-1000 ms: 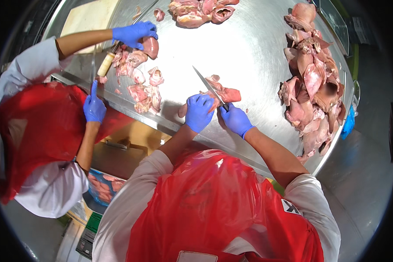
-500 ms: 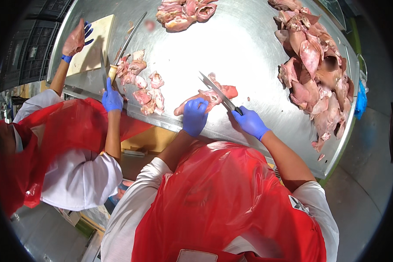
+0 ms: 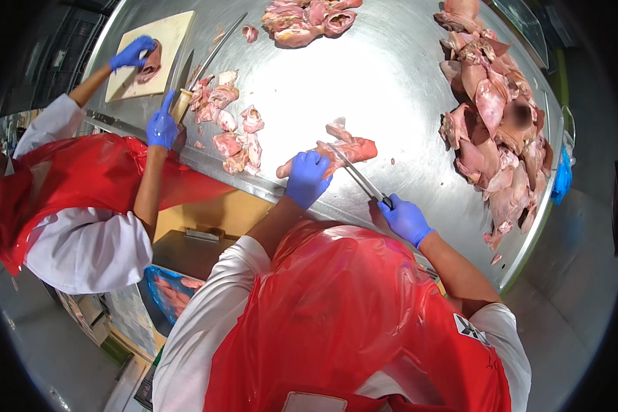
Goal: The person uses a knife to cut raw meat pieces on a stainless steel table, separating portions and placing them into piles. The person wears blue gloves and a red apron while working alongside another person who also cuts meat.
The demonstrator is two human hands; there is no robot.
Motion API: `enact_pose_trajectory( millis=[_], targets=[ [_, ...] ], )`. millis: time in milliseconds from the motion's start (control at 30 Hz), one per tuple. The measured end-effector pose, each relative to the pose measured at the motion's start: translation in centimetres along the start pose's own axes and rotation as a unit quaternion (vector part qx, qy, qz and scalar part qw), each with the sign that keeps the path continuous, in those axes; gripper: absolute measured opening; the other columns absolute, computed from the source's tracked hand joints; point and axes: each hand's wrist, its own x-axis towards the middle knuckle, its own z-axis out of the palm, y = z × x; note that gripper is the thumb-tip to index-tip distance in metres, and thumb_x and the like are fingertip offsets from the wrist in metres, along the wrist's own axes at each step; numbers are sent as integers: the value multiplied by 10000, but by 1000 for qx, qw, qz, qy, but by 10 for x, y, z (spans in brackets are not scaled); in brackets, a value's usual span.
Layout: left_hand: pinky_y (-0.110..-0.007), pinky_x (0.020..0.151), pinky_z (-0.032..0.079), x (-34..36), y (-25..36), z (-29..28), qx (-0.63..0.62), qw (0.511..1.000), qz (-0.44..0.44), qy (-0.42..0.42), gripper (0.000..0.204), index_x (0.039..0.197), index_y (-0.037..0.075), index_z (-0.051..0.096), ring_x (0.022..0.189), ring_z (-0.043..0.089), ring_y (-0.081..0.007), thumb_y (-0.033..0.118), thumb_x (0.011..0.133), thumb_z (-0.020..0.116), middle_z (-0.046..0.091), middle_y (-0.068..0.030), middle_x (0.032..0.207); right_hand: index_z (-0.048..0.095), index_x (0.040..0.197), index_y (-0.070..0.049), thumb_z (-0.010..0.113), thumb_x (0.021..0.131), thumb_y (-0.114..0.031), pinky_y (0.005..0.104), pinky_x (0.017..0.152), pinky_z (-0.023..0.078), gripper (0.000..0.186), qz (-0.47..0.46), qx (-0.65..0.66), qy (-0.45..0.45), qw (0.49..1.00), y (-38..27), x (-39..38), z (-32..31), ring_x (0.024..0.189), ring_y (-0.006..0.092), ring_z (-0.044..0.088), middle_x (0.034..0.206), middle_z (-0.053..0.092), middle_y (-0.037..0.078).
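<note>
The left hand (image 3: 307,177) held a pink meat piece (image 3: 360,150) near the desk's near edge while the right hand (image 3: 405,220) held a knife (image 3: 361,177) to it.
The left grip was curled down and clamped on the meat piece, whose ends showed on both sides of the blue glove; the right grip was clamped on the knife's black handle, the blade slanting away from the near edge with its tip end over the meat. A large heap of meat (image 3: 491,103) lay along the right edge of the desk (image 3: 405,117), another cluster (image 3: 305,24) lay toward the far edge, and small trimmings (image 3: 237,152) lay left of the left hand. Near the left edge, a co-worker's hand (image 3: 134,53) touched meat on a pale cutting board (image 3: 175,34).
</note>
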Motion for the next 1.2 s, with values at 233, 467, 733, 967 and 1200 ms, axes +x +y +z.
enact_pose_trajectory(
  millis=[233, 467, 733, 967, 1200],
  targets=[
    [-480, 800, 451, 1, -7, -3, -59, 996, -17, -71, 256, 937, 87, 597, 885, 559, -337, 190, 760, 752, 564, -121, 940, 553, 1108, 13, 498, 1039, -420, 576, 774, 533, 442, 8, -8, 14, 1000, -20, 15, 16, 835, 497, 677, 855, 694, 299],
    [-503, 791, 426, 7, -10, -3, -71, 988, -31, -131, 216, 898, 85, 589, 880, 547, -358, 204, 770, 717, 580, -146, 978, 564, 1164, 32, 500, 1034, -386, 569, 821, 531, 442, -5, 32, 28, 999, -76, 97, 12, 869, 493, 684, 914, 704, 309],
    [-492, 798, 430, -5, -9, 11, -23, 995, -49, -86, 260, 945, 101, 619, 927, 560, -326, 273, 781, 724, 571, -111, 974, 585, 1140, 0, 507, 1034, -402, 564, 810, 536, 423, 29, 58, -29, 998, -35, 10, 5, 864, 490, 686, 912, 706, 302],
    [-489, 791, 430, -8, -9, 26, 3, 995, -71, -71, 243, 944, 102, 619, 895, 565, -332, 249, 778, 720, 579, -108, 936, 582, 1115, -10, 500, 1041, -392, 564, 790, 539, 398, 17, 30, 29, 999, -46, 57, 34, 833, 482, 691, 904, 709, 289],
    [-468, 773, 463, 6, -10, 21, -136, 982, -115, 63, 84, 943, 49, 650, 843, 597, -355, 50, 899, 578, 615, -128, 892, 565, 1119, -26, 504, 1037, -396, 552, 771, 549, 384, 54, -38, 25, 998, 7, -19, 31, 805, 454, 703, 884, 721, 256]
  ],
)
